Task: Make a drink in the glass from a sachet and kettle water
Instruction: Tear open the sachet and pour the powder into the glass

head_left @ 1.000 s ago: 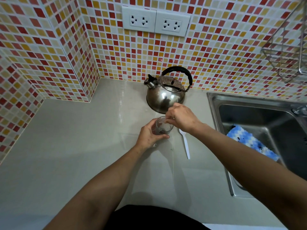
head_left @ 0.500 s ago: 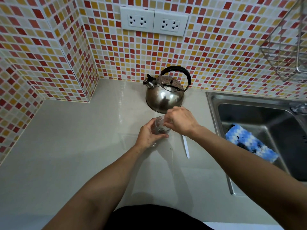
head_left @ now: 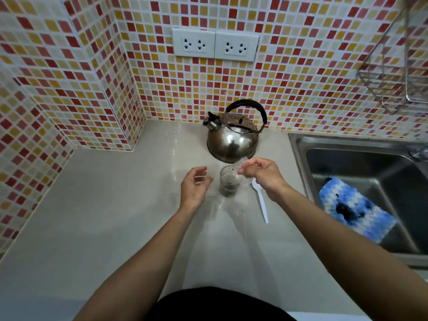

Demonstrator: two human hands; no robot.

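Observation:
A small clear glass [head_left: 228, 181] stands on the counter with dark powder at its bottom. My right hand [head_left: 262, 176] pinches a thin clear sachet [head_left: 240, 163] over the glass's right rim. My left hand [head_left: 194, 185] hovers just left of the glass, fingers apart, not touching it. The steel kettle [head_left: 232, 140] with a black handle sits right behind the glass. A white plastic spoon [head_left: 261, 200] lies on the counter to the right of the glass, its bowl partly under my right hand.
A steel sink [head_left: 298, 144] lies to the right, with a blue and white cloth [head_left: 352, 207] in it. A wire rack [head_left: 393, 77] hangs on the tiled wall at upper right. Two wall sockets [head_left: 215, 45] sit above the kettle.
My left hand has let go of the glass and drawn away to the left. My right hand has lifted a little from the rim, still pinching the sachet.

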